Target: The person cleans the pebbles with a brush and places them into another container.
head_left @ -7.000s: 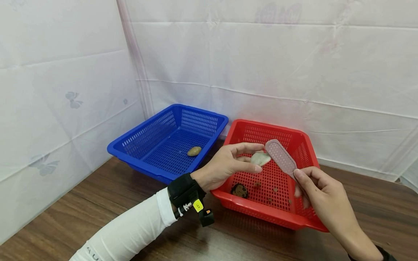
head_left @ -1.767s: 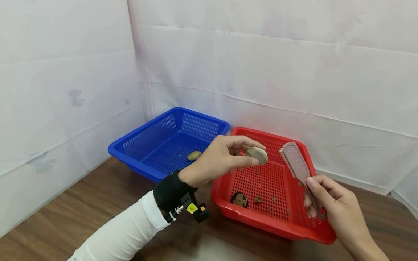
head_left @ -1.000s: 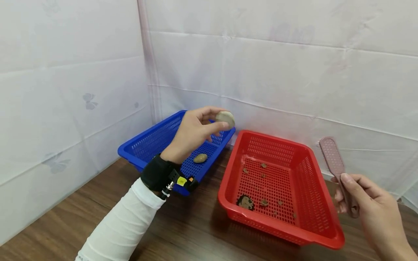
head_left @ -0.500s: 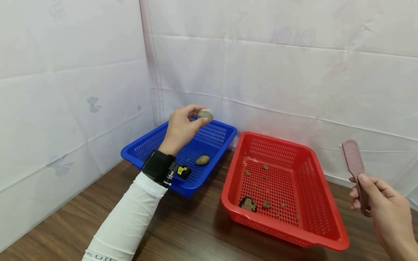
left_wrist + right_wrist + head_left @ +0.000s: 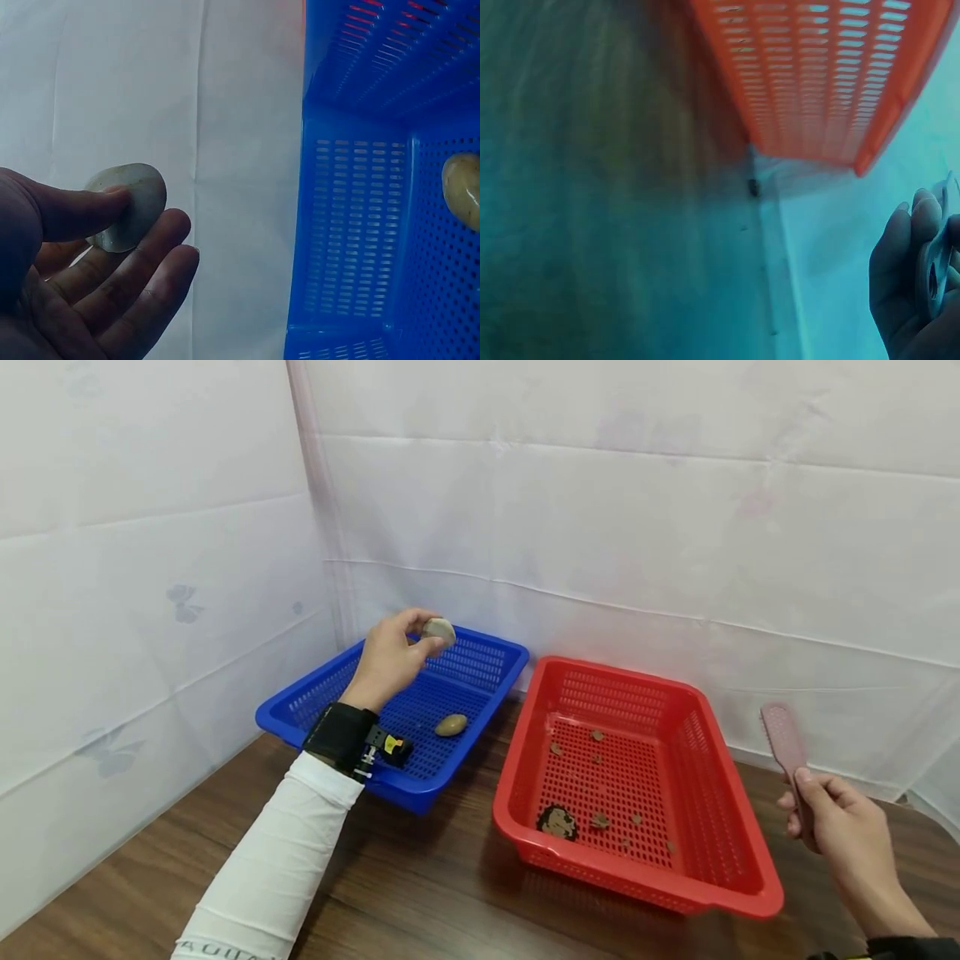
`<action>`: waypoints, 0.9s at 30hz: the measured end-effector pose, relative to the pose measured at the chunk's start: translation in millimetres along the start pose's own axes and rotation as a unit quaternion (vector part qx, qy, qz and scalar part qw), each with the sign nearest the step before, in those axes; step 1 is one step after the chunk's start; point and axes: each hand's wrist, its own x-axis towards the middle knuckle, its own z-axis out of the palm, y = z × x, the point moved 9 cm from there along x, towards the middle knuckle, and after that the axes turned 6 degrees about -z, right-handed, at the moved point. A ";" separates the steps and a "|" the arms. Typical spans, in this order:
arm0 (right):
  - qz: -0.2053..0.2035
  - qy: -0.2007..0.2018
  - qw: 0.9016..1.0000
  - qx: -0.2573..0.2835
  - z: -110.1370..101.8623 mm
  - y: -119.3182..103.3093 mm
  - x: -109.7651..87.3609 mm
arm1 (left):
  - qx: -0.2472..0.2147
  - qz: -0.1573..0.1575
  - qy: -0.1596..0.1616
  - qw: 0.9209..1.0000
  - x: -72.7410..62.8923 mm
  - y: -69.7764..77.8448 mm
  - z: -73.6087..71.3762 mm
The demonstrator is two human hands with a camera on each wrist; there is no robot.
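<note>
Between thumb and fingers, my left hand point(image 5: 390, 656) pinches a smooth pale stone point(image 5: 440, 632) above the blue basket point(image 5: 427, 789). The left wrist view shows the thumb across that stone's point(image 5: 144, 196) near face, the fingers behind it. A yellow-brown stone point(image 5: 452, 725) lies on the blue basket's floor, near its right wall. To the right of the red basket point(image 5: 622, 870), my right hand point(image 5: 847, 822) grips a pink brush point(image 5: 783, 735) by its handle, head up. The right wrist view catches the fingers point(image 5: 891, 251) curled around the handle's end.
On the red basket's floor lie a round brown lump with a dark edge point(image 5: 558, 822) and several small brown crumbs point(image 5: 600, 821). Both baskets stand on a dark wooden table point(image 5: 420, 893). White cloth point(image 5: 600, 527) hangs behind and to the left.
My left hand has carried the pale stone leftward from over the red basket to over the blue one. The brush, still in my right hand, has moved right, away from the stone and red basket.
</note>
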 end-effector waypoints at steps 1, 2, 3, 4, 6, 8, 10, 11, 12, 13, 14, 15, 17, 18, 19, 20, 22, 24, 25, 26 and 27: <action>0.010 -0.006 1.000 -0.003 1.6 4.8 0.6 | 0.004 0.000 0.000 1.000 0.4 -1.0 -0.8; 0.020 -0.012 1.000 -0.013 3.1 9.6 0.6 | 0.007 0.001 0.000 1.000 0.7 -1.8 -1.3; 0.028 -0.018 0.999 -0.023 4.6 14.1 0.4 | 0.009 0.002 -0.001 1.000 1.0 -2.6 -1.4; 0.037 -0.023 0.999 -0.020 6.2 18.7 0.4 | 0.009 0.002 -0.003 1.000 1.3 -3.6 -1.3; 0.053 -0.038 0.998 -0.005 10.6 26.7 0.2 | 0.006 -0.003 -0.008 1.000 1.2 -5.8 -0.9; 0.067 -0.055 0.996 0.011 15.9 33.5 -0.3 | 0.006 -0.009 -0.013 1.000 1.1 -8.1 -0.9; 0.084 -0.068 0.994 0.036 20.5 39.3 -1.2 | 0.007 -0.014 -0.018 1.000 0.8 -9.9 -1.1; 0.092 -0.072 0.992 0.048 22.3 41.6 -1.7 | 0.008 -0.016 -0.021 1.000 0.7 -10.6 -1.4; 0.100 -0.074 0.991 0.056 23.7 43.8 -2.4 | 0.010 -0.016 -0.024 1.000 0.6 -10.9 -1.4; 0.109 -0.076 0.989 0.061 24.5 45.8 -3.2 | 0.012 -0.015 -0.026 0.999 0.7 -11.1 -1.5; 0.117 -0.075 0.988 0.063 25.0 47.7 -3.9 | 0.014 -0.014 -0.029 0.999 0.6 -11.2 -1.4; 0.127 -0.074 0.987 0.069 25.4 49.5 -4.8 | 0.017 -0.013 -0.034 0.999 0.3 -11.5 -1.0; 0.149 -0.075 0.983 0.081 26.5 53.1 -6.6 | 0.023 -0.014 -0.044 0.999 -0.3 -12.7 0.1; 0.159 -0.077 0.981 0.085 27.9 54.5 -6.6 | 0.027 -0.016 -0.050 0.998 -1.1 -13.8 0.4; 0.166 -0.080 0.979 0.088 29.4 55.8 -6.5 | 0.029 -0.019 -0.056 0.998 -1.7 -14.8 0.4; 0.173 -0.084 0.977 0.093 31.1 57.0 -6.2 | 0.032 -0.022 -0.062 0.997 -2.3 -15.8 0.4; 0.183 -0.093 0.973 0.103 34.1 58.7 -5.7 | 0.035 -0.027 -0.071 0.996 -2.8 -17.8 0.3; 0.183 -0.101 0.971 0.113 37.2 59.8 -4.5 | 0.036 -0.030 -0.077 0.996 -2.7 -18.9 -0.4; 0.181 -0.104 0.971 0.118 38.7 60.4 -3.6 | 0.034 -0.032 -0.080 0.996 -2.4 -19.5 -0.8; 0.179 -0.106 0.970 0.126 40.2 61.1 -2.8 | 0.030 -0.035 -0.082 0.996 -1.9 -20.7 -0.9; 0.173 -0.108 0.970 0.134 41.7 61.5 -2.0 | 0.025 -0.037 -0.085 0.995 -1.7 -21.7 -1.1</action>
